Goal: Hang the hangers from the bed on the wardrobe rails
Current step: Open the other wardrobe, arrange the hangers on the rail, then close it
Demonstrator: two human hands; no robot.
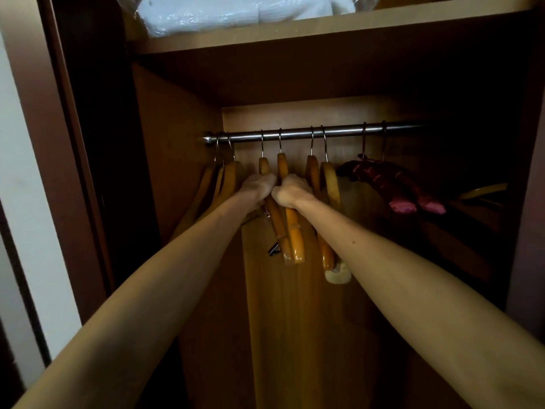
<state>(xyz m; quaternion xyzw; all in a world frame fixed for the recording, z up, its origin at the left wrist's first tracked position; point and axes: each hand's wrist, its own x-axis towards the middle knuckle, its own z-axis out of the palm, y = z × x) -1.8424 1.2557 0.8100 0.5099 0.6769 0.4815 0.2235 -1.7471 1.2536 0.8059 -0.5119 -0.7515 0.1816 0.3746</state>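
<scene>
A metal wardrobe rail (342, 131) runs across the open wardrobe with several wooden hangers hooked on it. My left hand (257, 186) grips one wooden hanger (264, 167) near its neck. My right hand (292, 191) grips the hanger beside it (295, 231); both hooks sit over the rail. Two wooden hangers (227, 178) hang at the rail's left end, and two others (330, 184) hang just right of my hands. Two padded dark red hangers (392, 184) hang further right.
A shelf (295, 28) above the rail carries white bedding in a plastic bag (236, 10). The wardrobe's left side wall (177, 160) stands close to the leftmost hangers. Another wooden hanger (483, 191) lies in the dark at the right.
</scene>
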